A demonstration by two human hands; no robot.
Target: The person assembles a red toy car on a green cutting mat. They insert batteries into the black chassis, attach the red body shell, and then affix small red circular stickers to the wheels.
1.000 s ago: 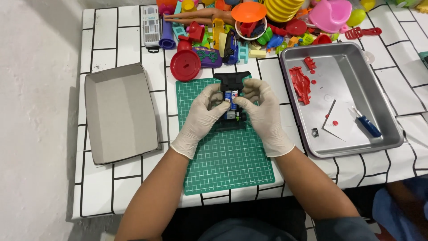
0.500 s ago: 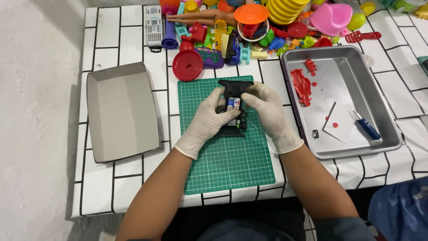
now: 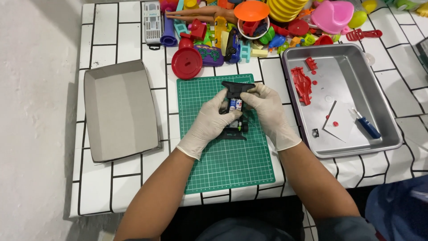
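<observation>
Both my hands wear white gloves and hold a small black toy car chassis point(image 3: 235, 90) over a green cutting mat point(image 3: 223, 160). A blue and white battery point(image 3: 234, 105) shows in its middle. My left hand point(image 3: 209, 122) grips the chassis from the left side and underneath. My right hand point(image 3: 269, 114) grips it from the right, with thumb near the top. The lower end of the chassis point(image 3: 236, 130) rests close to the mat.
A metal tray point(image 3: 383, 134) on the right holds red car body parts point(image 3: 302, 82), a blue-handled screwdriver point(image 3: 366, 125) and small pieces. A grey cardboard tray point(image 3: 118, 111) lies at left. Colourful toys and a red round lid point(image 3: 187, 63) crowd the far edge.
The view has shifted slightly. My hands and the chassis stay over the mat, with my fingers regripping around the battery area.
</observation>
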